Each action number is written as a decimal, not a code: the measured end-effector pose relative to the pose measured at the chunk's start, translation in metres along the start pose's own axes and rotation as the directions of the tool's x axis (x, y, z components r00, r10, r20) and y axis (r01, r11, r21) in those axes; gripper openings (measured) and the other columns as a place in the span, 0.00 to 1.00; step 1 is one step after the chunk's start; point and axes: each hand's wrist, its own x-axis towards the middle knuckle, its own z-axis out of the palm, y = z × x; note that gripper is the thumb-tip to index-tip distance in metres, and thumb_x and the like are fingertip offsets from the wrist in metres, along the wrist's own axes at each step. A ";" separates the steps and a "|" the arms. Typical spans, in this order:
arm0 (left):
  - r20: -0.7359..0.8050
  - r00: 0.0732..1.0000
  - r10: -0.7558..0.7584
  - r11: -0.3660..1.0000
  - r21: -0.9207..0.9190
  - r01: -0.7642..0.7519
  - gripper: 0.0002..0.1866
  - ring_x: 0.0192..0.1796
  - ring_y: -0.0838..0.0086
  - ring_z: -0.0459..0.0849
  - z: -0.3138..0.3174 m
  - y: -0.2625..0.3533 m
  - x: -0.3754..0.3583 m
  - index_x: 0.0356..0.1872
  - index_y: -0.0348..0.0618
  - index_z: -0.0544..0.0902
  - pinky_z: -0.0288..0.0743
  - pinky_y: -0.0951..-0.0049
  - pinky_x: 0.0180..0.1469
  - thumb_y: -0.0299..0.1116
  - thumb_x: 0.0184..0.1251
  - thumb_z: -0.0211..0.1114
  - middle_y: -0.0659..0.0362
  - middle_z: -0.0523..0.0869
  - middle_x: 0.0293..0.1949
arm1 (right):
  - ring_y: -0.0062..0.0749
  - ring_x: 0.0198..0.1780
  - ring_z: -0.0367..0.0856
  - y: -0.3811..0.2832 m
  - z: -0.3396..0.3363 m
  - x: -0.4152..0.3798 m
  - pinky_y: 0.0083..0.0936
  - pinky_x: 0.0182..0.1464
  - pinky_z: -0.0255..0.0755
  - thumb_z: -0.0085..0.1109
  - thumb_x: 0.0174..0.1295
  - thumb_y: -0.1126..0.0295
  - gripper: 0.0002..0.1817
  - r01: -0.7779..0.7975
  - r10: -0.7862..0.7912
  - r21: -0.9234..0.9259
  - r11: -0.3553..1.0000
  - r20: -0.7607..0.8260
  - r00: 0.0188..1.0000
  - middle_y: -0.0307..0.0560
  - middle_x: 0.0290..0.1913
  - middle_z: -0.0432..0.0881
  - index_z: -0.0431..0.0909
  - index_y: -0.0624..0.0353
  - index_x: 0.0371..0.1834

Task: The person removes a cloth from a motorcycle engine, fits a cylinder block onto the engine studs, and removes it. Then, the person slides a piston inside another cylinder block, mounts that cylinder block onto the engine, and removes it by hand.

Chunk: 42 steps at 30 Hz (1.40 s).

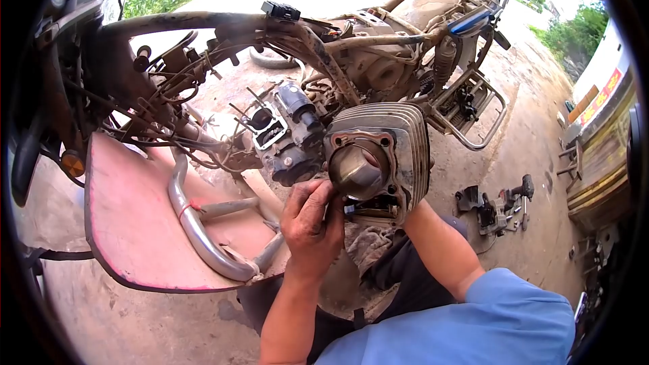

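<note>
A finned engine cylinder [414, 155] is held up in front of me, its round bore [359, 169] facing my eyes. My left hand [312, 223] is closed at the cylinder's lower left edge, thumb and fingers pressed together against it; anything small between them is hidden. Behind the cylinder, my right hand [420, 212] supports it from the right, with its fingers out of sight. Just left of the cylinder, the opened engine crankcase [287, 138] sits in the motorcycle frame [182, 25], with studs sticking up.
A pink leg shield [138, 220] with a bent metal crash bar [193, 230] stands at the left. On the ground at right lie greasy engine parts [490, 213] and a power tool [524, 188]. A rag [370, 247] is below the cylinder. A wooden bench [605, 162] stands far right.
</note>
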 end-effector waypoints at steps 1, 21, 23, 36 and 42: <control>0.003 1.000 0.001 1.000 -0.003 -0.001 0.17 0.45 0.65 0.90 0.000 0.000 0.000 0.49 0.35 0.89 0.84 0.70 0.50 0.09 0.60 0.71 0.54 0.89 0.43 | 0.42 0.75 0.75 -0.001 0.000 -0.003 0.40 0.77 0.73 0.56 0.81 0.51 0.36 0.001 -0.001 -0.003 1.000 -0.002 1.000 0.52 0.79 0.73 0.64 0.60 0.84; 0.036 0.972 -0.231 0.946 -0.225 0.233 0.11 0.46 0.75 0.86 -0.001 0.001 -0.003 0.45 0.32 0.88 0.81 0.76 0.50 0.09 0.64 0.71 0.58 0.88 0.45 | 0.49 0.84 0.65 0.004 -0.031 -0.024 0.57 0.85 0.60 0.61 0.57 0.17 0.65 -0.049 0.052 0.027 0.998 -0.111 0.993 0.51 0.86 0.64 0.57 0.50 0.89; 0.036 0.979 -0.202 0.958 -0.199 0.205 0.11 0.46 0.75 0.87 -0.001 -0.001 -0.003 0.45 0.32 0.89 0.81 0.76 0.50 0.09 0.65 0.72 0.58 0.88 0.44 | 0.50 0.84 0.64 0.005 -0.037 -0.025 0.58 0.84 0.61 0.61 0.56 0.16 0.66 -0.068 0.077 0.086 0.994 -0.108 0.991 0.51 0.86 0.64 0.57 0.50 0.89; 0.039 0.972 -0.232 0.940 -0.249 0.234 0.14 0.45 0.71 0.89 0.001 -0.001 -0.002 0.50 0.34 0.91 0.84 0.73 0.49 0.14 0.64 0.77 0.55 0.88 0.45 | 0.44 0.68 0.85 0.001 0.026 -0.011 0.39 0.68 0.86 0.56 0.81 0.65 0.28 -0.184 0.151 -0.166 0.969 -0.191 0.970 0.60 0.74 0.79 0.69 0.65 0.80; 0.053 0.964 -0.260 0.934 -0.239 0.265 0.15 0.47 0.70 0.89 0.002 -0.004 -0.004 0.51 0.34 0.91 0.85 0.72 0.49 0.14 0.65 0.76 0.55 0.88 0.46 | 0.45 0.69 0.84 0.005 0.008 -0.010 0.39 0.70 0.84 0.54 0.82 0.61 0.29 -0.160 0.147 -0.085 0.983 -0.142 0.979 0.61 0.74 0.78 0.70 0.65 0.80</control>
